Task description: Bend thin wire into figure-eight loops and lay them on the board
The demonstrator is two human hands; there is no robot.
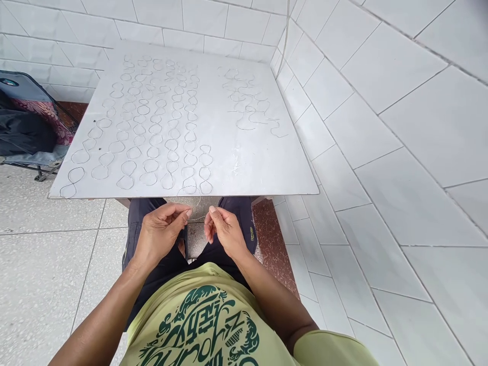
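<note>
My left hand (163, 227) pinches one end of a thin curved wire (198, 219) between thumb and forefinger. A short way to the right, my right hand (227, 229) pinches the other side of that wire, its remaining fingers curled. Both hands are in front of the near edge of a white board (259, 173), above my lap. The wire bends up between them toward the board's edge. Rows of figure-eight wire loops (172, 151) cover the left and middle of the board. Looser, open wire pieces (249, 109) lie in a cluster at its back right.
White tiled walls (381, 127) stand behind the board and along its right side. A thin cable (287, 30) hangs in the corner. At far left is a folding chair (49, 147) with dark cloth (23, 132) on it. Speckled floor tiles (46, 254) lie below.
</note>
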